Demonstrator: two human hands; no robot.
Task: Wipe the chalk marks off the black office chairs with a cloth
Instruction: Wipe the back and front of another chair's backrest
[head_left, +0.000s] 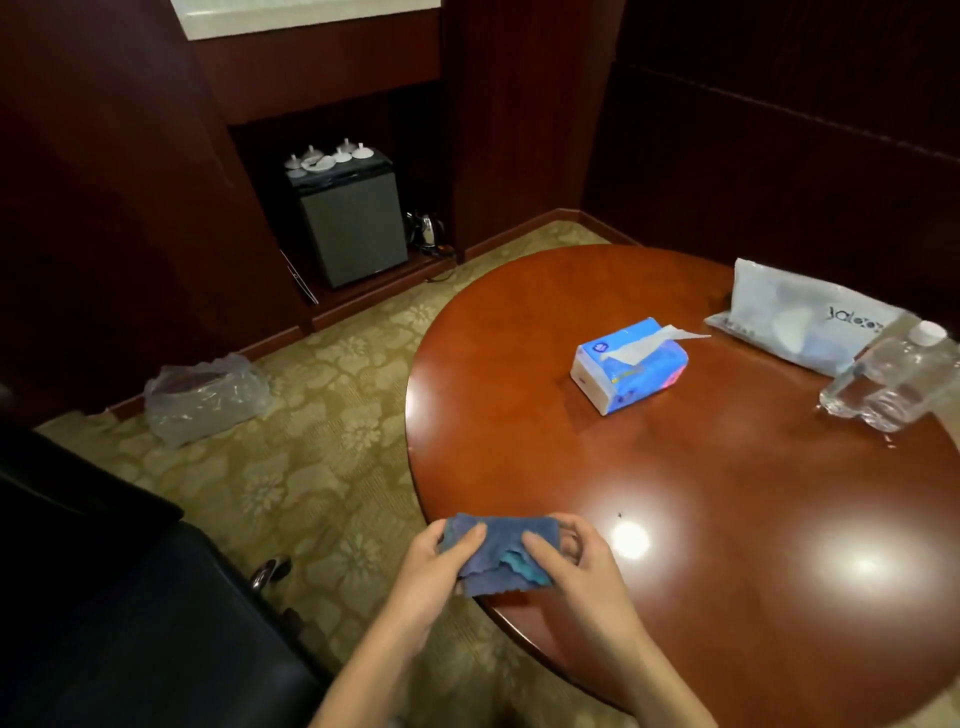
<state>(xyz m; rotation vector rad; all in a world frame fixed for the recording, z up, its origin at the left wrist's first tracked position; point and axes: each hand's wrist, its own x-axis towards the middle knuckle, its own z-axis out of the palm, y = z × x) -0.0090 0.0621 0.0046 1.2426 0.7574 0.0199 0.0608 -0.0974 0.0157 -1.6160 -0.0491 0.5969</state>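
Note:
A folded blue cloth with a teal edge is held over the near left rim of the round wooden table. My left hand grips its left side with the thumb on top. My right hand grips its right side the same way. A black office chair fills the lower left corner, to the left of my hands; no chalk marks show on the part in view.
On the table lie a blue tissue pack, a white plastic pouch and a clear water bottle at the right. A clear plastic bag sits on the patterned carpet. A small dark fridge stands in the wall niche.

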